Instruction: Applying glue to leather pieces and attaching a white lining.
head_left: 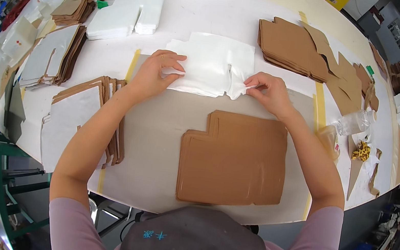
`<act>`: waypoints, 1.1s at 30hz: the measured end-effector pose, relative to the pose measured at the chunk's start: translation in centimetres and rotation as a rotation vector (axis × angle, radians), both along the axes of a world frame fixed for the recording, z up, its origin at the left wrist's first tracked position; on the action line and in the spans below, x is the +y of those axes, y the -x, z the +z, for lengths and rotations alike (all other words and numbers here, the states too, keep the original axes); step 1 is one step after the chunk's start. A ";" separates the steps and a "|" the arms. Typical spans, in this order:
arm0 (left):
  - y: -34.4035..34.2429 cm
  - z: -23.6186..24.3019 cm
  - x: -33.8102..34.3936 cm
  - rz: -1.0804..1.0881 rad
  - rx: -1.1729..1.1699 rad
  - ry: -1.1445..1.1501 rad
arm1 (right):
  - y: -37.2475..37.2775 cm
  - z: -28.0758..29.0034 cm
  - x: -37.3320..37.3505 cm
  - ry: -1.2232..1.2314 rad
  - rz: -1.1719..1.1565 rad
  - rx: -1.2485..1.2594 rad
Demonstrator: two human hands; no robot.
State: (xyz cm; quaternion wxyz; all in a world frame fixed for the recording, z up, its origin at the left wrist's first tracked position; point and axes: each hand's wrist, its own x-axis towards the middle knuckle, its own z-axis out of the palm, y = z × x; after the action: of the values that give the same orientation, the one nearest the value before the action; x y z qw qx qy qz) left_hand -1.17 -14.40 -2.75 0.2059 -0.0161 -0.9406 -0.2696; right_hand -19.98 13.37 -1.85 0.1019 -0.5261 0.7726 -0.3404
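Observation:
My left hand (165,68) pinches the near left edge of a thin white cut piece (204,58) with a narrow slit, which lies near the middle of the table. My right hand (262,89) grips the same piece at its near right edge, where it is slightly rumpled. Closer to me, between my forearms, lies a pile of brown cut pieces (233,163) with a notched corner, on a grey sheet (150,143) edged with yellow tape.
White stacks (112,19) and brown stacks (289,48) stand at the back. Layered brown and white pieces (68,126) lie by my left forearm. A clear plastic bottle (355,122), a yellow patterned bundle (361,152) and loose scraps lie at the right.

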 end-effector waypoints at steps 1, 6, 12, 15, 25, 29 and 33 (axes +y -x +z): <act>0.3 1.5 0.2 0.105 -0.191 -0.272 | 0.5 0.5 -0.3 -0.070 -0.111 -0.286; 3.7 3.5 -3.1 0.190 -0.414 -0.914 | 4.8 4.4 -2.8 -0.372 -0.153 -0.628; 10.2 6.6 -8.9 0.228 0.075 -1.139 | 9.8 6.1 -8.5 0.156 -0.452 -0.856; 11.1 10.1 -7.5 0.166 0.274 -1.019 | 11.2 7.9 -7.8 0.768 -0.359 -0.873; -2.4 4.5 -0.1 -0.047 -0.118 -0.278 | 0.6 3.4 4.1 0.132 0.058 0.045; -4.5 2.8 1.8 -0.086 -0.166 -0.277 | -1.8 2.0 6.1 0.037 0.025 -0.034; -4.0 2.9 1.7 0.144 -0.311 -0.458 | -1.5 1.1 5.8 0.261 -0.193 -0.355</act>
State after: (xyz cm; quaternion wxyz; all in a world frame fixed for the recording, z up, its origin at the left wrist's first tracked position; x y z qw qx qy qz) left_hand 2.81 -12.72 0.15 0.0761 0.1389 -0.8742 -0.4590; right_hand -18.45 19.16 -0.76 0.1342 -0.3906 0.7386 -0.5328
